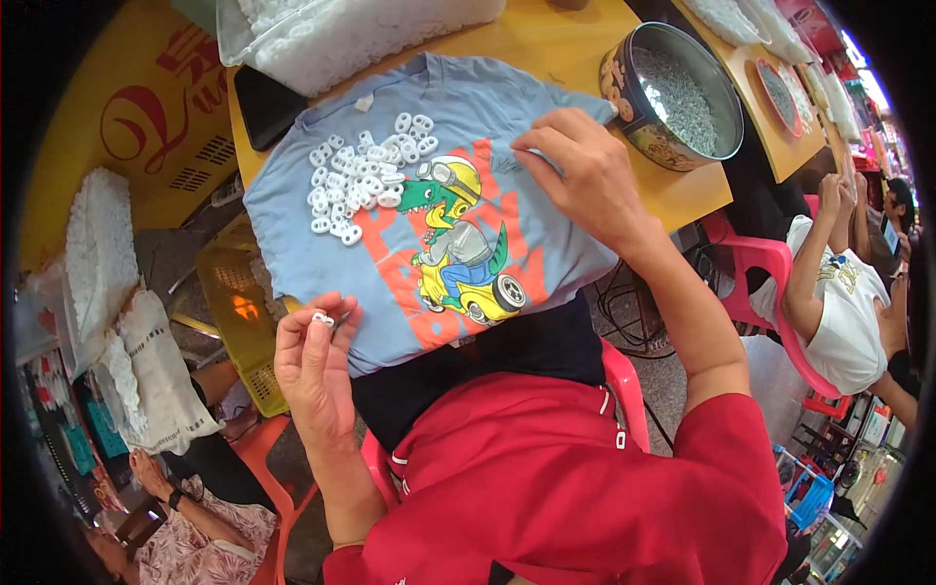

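Observation:
My left hand [317, 366] pinches a small white two-holed plastic piece [323, 319] between thumb and fingers, over the near left edge of a blue T-shirt [322, 278]. The shirt lies across the table edge and my lap, printed with a dinosaur on a scooter. On its left half is a loose pile of the same white pieces [366, 182]. My right hand [585, 180] reaches to the shirt's upper right, thumb and forefinger close together beside a few thin grey metal pieces [502, 161]. Whether a metal piece is between those fingertips is too small to tell.
A round tin [678, 97] full of small metal pieces stands right of the shirt on the yellow table [546, 44]. Behind the shirt are a clear bin of white pieces [341, 34] and a black flat object [265, 107]. Other people sit at both sides; a yellow crate [234, 312] is at left.

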The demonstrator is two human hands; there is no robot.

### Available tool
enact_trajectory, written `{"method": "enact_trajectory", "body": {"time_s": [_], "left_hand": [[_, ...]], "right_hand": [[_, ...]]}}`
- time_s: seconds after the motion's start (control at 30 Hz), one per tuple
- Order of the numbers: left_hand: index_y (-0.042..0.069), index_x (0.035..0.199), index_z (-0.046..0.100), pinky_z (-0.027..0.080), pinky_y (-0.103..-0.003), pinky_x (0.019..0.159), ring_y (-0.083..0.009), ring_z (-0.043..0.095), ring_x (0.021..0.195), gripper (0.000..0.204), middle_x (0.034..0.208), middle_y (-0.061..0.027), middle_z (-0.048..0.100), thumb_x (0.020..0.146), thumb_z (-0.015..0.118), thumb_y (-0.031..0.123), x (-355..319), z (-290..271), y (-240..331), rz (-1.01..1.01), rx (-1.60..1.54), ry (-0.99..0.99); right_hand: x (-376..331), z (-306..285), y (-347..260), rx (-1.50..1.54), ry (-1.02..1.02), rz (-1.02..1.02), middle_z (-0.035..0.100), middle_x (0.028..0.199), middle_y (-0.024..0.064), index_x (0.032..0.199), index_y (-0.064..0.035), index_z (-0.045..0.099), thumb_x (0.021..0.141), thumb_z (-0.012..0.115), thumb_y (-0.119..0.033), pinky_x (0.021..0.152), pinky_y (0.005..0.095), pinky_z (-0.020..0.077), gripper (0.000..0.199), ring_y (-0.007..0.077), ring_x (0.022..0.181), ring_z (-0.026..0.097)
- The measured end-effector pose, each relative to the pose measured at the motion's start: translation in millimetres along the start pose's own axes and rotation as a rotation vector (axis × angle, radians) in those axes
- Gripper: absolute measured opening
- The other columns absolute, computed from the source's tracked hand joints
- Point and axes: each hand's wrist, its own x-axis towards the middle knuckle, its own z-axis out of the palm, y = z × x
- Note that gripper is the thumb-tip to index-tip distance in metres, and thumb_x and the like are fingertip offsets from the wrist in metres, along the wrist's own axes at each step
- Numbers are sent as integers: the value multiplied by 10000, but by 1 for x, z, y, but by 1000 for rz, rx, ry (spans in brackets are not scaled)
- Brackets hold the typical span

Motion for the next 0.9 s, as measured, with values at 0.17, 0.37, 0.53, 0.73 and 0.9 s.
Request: {"method": "enact_trajectory", "body": {"time_s": [0.17, 0.37, 0.53, 0.73, 0.9], "left_hand": [[41, 1081, 560, 429, -497, 1022, -291, 586, 1086, 138, 1159, -161, 615, 950, 567, 84, 1, -2, -2, 7, 27, -39], [44, 1075, 560, 439, -482, 1006, -282, 589, 1067, 133, 1143, -143, 618, 948, 569, 79, 2, 6, 2, 7, 25, -53], [33, 1057, 562, 462, -468, 981, -265, 606, 1025, 121, 1128, -140, 612, 942, 576, 69, 2, 17, 3, 25, 48, -50], [17, 1045, 566, 486, -437, 954, -235, 624, 978, 113, 1103, -139, 609, 939, 578, 58, 2, 23, 0, 36, 52, -72], [7, 1049, 562, 513, -379, 878, -199, 632, 933, 114, 1056, -117, 616, 944, 570, 52, 3, 28, -5, 21, 56, -113]], "right_hand": [[16, 8, 6, -28, -32, -27, 622, 847, 72, 839, -50, 668, 784, 703, -107, 701, 377, 481, 86, 269, 815, 599], [26, 16, -4, -20, -130, -46, 623, 799, 76, 763, -70, 677, 782, 689, -198, 712, 387, 493, 130, 272, 807, 607], [33, 21, -6, -132, -199, -99, 627, 767, 93, 723, -57, 668, 716, 696, -168, 695, 389, 501, 114, 278, 802, 619], [41, 22, -12, -235, -275, -168, 625, 771, 116, 719, -37, 627, 732, 662, -156, 684, 401, 502, 125, 284, 809, 619], [42, 24, -13, -218, -311, -168, 613, 781, 113, 753, -33, 608, 781, 637, -165, 687, 421, 494, 137, 299, 806, 606]]}}
